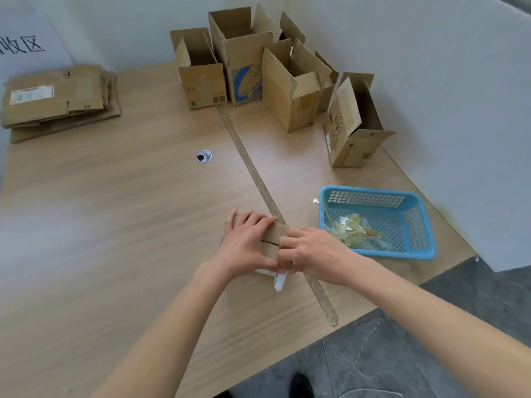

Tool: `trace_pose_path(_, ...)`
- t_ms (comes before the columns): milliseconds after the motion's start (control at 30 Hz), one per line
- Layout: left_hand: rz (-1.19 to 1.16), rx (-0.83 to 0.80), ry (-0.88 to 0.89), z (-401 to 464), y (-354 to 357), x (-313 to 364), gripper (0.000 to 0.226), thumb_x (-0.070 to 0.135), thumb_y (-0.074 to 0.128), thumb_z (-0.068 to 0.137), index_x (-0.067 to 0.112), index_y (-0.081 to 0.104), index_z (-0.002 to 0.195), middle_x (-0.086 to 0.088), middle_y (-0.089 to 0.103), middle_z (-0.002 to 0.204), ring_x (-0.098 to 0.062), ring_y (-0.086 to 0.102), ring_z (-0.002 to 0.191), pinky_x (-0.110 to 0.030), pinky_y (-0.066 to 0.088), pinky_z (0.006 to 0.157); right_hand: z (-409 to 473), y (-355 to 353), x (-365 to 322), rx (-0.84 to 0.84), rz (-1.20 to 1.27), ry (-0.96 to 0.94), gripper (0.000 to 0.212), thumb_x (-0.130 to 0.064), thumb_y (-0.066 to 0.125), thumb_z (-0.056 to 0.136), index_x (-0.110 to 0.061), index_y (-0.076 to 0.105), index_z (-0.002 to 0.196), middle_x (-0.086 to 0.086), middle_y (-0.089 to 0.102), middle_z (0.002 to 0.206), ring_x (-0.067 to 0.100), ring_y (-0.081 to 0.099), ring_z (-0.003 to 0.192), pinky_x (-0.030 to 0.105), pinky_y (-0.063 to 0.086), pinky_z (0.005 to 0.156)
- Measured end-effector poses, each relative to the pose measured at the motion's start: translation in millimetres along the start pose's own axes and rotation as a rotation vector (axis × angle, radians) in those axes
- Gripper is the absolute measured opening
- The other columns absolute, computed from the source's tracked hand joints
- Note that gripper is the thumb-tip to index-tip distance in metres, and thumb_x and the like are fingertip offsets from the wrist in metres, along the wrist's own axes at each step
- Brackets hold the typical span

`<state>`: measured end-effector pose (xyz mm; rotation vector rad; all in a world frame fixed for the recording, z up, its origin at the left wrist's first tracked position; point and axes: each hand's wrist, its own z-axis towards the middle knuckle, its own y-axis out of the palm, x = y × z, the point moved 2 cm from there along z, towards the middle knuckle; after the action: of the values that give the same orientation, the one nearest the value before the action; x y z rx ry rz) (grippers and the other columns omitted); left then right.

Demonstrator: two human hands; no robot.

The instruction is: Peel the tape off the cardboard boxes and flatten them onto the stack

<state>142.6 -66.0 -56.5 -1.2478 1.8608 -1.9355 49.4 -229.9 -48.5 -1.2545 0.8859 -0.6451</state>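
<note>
Small box [274, 239] at lower centre of frame on the table [115, 225]; left hand [244, 242] grips its left side, right hand [310, 251] fingers curled, pinching at its near edge. Flattened stack [57, 99] upper left; blue basket [379, 222] right.

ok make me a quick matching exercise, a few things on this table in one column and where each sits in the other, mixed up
Things:
1. flattened stack
2. blue basket
3. small box
4. flower-print box

Places:
A. under both hands, near edge
B. far left corner
C. by the right wall, flaps open
D. right of the hands, tape scraps inside

Pairs: 1-B, 2-D, 3-A, 4-C
</note>
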Motion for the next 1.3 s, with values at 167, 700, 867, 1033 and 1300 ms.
trace_pose_path(167, -0.089, -0.058, -0.008, 10.5, -0.2, -6.2, 0.13, 0.088, 0.055, 0.035, 0.036, 0.039, 0.153, 0.015, 0.043, 0.144, -0.008, 0.018, 0.145, -0.041, -0.013, 0.122, -11.3, 1.4, 6.0, 0.078, 0.061, 0.025, 0.008, -0.026, 0.065, 0.091, -0.025, 0.061, 0.084, -0.011, 0.056, 0.088, 0.014, 0.05, 0.088, 0.025, 0.033, 0.056)
trace_pose_path(700, -0.064, -0.095, -0.135, 11.5, -0.6, 1.4, 0.115, 0.064, 0.084, 0.067, 0.035, 0.022, 0.16, 0.009, 0.016, 0.168, -0.01, 0.003, 0.155, -0.041, -0.012, 0.123, -49.8, 20.9, -0.1, 0.348, 0.065, 0.235, 0.047, -0.027, 0.083, 0.084, -0.029, 0.067, 0.128, -0.011, 0.065, 0.129, 0.014, 0.062, 0.116, 0.032, 0.056, 0.082)
trace_pose_path(867, -0.057, -0.086, -0.177, 9.4, -0.3, 4.0, 0.114, 0.066, 0.082, 0.067, 0.036, 0.022, 0.16, 0.009, 0.015, 0.168, -0.011, 0.004, 0.155, -0.043, -0.009, 0.123, -39.6, 11.1, 3.6, 0.374, -0.161, 0.095, 0.011, -0.027, 0.063, 0.095, -0.021, 0.072, 0.095, -0.007, 0.069, 0.105, 0.019, 0.064, 0.096, 0.03, 0.044, 0.069)
trace_pose_path(1033, -0.052, -0.088, -0.201, 11.8, 0.5, 4.5, 0.113, 0.067, 0.082, 0.067, 0.037, 0.024, 0.16, 0.009, 0.014, 0.169, -0.011, 0.004, 0.155, -0.044, -0.008, 0.124, -25.9, -1.1, 9.6, 0.212, -0.172, 0.039, 0.006, -0.026, 0.074, 0.088, -0.022, 0.068, 0.087, -0.007, 0.063, 0.091, 0.02, 0.058, 0.089, 0.034, 0.047, 0.071)
trace_pose_path(1300, -0.068, -0.099, -0.222, 13.1, -0.1, 2.5, 0.11, 0.065, 0.082, 0.068, 0.039, 0.025, 0.159, 0.008, 0.012, 0.169, -0.01, 0.002, 0.155, -0.045, -0.006, 0.124, -6.3, -11.9, 18.6, 0.023, -0.068, 0.011, 0.021, -0.018, 0.084, 0.077, -0.021, 0.064, 0.075, -0.007, 0.057, 0.081, 0.016, 0.051, 0.078, 0.027, 0.029, 0.056)
